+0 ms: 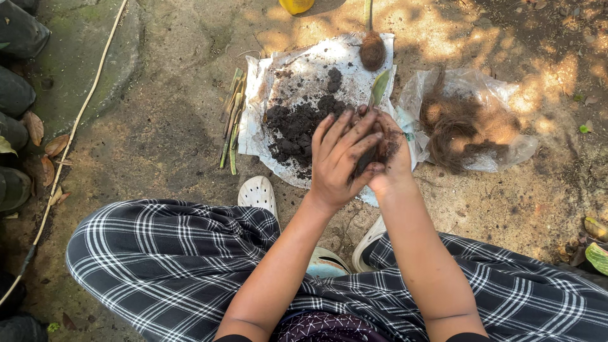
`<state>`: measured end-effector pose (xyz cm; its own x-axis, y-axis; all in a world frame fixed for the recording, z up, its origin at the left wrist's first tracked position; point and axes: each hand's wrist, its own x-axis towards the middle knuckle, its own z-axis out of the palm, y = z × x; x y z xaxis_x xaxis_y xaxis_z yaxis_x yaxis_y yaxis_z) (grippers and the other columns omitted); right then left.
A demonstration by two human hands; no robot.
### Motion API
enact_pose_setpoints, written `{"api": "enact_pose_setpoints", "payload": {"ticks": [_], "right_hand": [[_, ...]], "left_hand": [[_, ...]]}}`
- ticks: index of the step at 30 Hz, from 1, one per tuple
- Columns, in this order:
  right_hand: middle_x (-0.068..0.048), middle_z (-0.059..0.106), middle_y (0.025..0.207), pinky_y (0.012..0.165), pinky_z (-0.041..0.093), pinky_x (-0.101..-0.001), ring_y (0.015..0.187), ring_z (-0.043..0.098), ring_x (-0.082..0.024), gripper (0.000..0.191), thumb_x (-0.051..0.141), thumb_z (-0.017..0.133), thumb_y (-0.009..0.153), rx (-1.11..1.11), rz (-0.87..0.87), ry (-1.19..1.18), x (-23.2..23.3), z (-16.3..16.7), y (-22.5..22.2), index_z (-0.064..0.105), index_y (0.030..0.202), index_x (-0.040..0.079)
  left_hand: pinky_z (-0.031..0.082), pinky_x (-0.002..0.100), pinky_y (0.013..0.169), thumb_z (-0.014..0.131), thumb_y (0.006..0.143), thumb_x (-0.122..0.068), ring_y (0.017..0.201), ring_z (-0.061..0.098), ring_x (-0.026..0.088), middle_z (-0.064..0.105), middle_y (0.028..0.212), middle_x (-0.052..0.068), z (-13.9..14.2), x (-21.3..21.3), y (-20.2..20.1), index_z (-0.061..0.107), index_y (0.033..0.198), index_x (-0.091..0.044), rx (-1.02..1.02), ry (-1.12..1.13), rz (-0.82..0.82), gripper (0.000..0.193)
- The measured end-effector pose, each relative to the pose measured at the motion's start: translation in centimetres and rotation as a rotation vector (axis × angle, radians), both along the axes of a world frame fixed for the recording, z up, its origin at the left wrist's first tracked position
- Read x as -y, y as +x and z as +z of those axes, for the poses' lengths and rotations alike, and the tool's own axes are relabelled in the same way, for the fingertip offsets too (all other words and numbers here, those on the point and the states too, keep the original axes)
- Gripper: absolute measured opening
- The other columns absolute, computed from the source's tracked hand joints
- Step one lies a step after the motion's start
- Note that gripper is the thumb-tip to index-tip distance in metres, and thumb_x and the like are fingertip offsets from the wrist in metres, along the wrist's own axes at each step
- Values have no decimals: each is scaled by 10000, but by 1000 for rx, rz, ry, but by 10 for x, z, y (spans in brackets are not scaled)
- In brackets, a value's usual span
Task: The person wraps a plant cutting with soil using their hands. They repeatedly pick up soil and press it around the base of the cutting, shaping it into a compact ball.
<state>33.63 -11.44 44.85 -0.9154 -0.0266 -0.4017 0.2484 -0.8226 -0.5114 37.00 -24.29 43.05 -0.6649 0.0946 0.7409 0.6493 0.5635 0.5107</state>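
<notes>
**Both hands packed around a clump of dark soil**

The clump of soil (380,152) sits squeezed between the two palms, right above the near edge of the white plastic sheet (266,82). The left hand (342,158) lies over the top of it with fingers spread and pointing toward 1 o'clock, and the right hand (391,155) cups it from the 3 o'clock side, so both hands are pressed together, clamped on the soil. A green leaf (380,85) pokes up from between them at 12 o'clock.

At 10 o'clock from the hands is the loose soil pile (297,126) on the sheet. Further at 9 o'clock lie some green stem cuttings (232,120). At 3 o'clock there's a clear bag of brown fibre (465,123), and at 12 o'clock a fibre-wrapped ball (372,50).
</notes>
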Motion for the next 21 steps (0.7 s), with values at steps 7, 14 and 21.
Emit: {"api": "enact_pose_setpoints", "payload": {"ticks": [7,14,21], "right_hand": [[-118,714,989,793,626,-318,884,723,-221,144,112,605,1034,-31,-14,-69,-22,-11,-12,675,1066,-11],[-193,726,1013,800,614,-340,893,736,-285,251,127,578,1068,-218,181,-97,-26,-18,-12,645,1205,-73],[-212,734,1028,806,615,-354,927,734,-305,270,163,584,1035,-38,215,-254,-18,-18,-10,625,1217,-31]], "left_hand": [[178,559,1285,675,941,-631,1534,281,333,494,1586,46,1,-1,0,595,1409,-148,78,-40,-92,677],[178,544,1277,676,985,-546,1545,235,333,476,1602,28,5,-3,3,610,1424,-182,55,-48,-103,575],[193,508,1260,653,1029,-341,1502,289,292,541,1571,0,8,-8,7,651,1280,-178,39,-32,-82,299]]}}
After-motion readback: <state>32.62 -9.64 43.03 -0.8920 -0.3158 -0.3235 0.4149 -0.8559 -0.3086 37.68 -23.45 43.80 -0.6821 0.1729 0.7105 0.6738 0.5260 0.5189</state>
